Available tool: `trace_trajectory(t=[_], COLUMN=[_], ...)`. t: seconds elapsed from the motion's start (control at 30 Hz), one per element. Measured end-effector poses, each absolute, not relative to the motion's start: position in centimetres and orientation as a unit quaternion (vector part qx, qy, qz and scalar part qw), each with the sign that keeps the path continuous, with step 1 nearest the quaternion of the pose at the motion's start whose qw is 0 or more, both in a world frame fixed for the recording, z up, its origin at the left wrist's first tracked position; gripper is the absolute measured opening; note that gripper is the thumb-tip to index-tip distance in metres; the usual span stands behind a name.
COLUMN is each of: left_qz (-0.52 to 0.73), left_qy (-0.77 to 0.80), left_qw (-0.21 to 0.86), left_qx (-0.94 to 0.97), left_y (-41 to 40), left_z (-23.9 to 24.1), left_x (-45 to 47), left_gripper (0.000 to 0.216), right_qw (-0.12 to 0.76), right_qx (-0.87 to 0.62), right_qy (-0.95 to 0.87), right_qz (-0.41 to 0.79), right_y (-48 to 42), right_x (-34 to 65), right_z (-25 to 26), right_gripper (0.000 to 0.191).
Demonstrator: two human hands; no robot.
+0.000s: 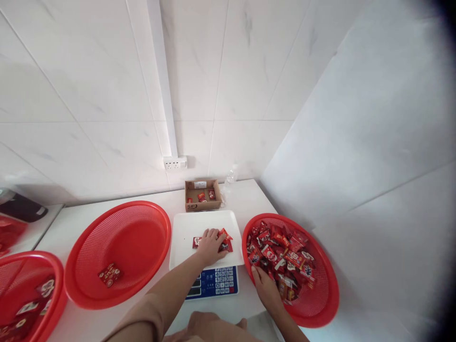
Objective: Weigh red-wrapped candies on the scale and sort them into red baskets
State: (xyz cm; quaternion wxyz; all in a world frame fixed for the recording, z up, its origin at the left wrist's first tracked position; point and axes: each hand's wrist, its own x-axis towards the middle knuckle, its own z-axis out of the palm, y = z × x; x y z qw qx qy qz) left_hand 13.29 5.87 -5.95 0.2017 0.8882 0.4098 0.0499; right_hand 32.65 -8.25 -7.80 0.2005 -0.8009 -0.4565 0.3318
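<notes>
My left hand [210, 248] lies over several small red snack packets [226, 245] on the white tray [185, 223] of a scale, its fingers curled around some of them. Part of one packet sticks out to the left of the hand. Below the tray is the scale's blue keypad panel [224, 281], partly behind my left forearm. My right hand [266, 289] grips the near left rim of a red mesh basket [326, 289], which holds a heap of similar red packets [281, 256]. Some of the right fingers are hidden.
Behind the scale stands a cardboard box [202, 205] with a few packets inside, beside a clear plastic bottle [231, 175]. A red basket [117, 209] left of the scale holds a red packet [109, 274]; another red basket [53, 266] with packets is farther left. Walls bound the table behind and right.
</notes>
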Motion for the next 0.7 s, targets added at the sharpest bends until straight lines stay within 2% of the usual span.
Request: trace_trajectory(t=[0.13,0.33,0.57,0.7], left_qz=[0.061,0.119,0.245,0.366], left_qy=[0.415,0.430,0.473,0.528], left_qw=[0.214,0.246,0.254,0.199], left_qx=[0.882,0.861,0.807,0.740], left_y=[5.8,5.9,5.2,4.4], left_z=[-6.0,-5.2,-2.5,-1.2], left_x=[13.4,13.6,9.2,2.8], left_gripper=[0.036,0.020,0.014,0.012], right_qw=[0.204,0.207,0.195,0.182], right_qx=[-0.798,-0.796,-0.803,-0.806], right_qy=[-0.458,-0.467,-0.461,-0.464], right_qz=[0.334,0.325,0.324,0.320], right_y=[-8.2,-8.3,-8.3,-8.3], right_x=[32.7,32.6,32.7,32.7], right_z=[-7.7,-7.4,-7.9,-7.7], right_gripper=[0.054,0.055,0.055,0.057])
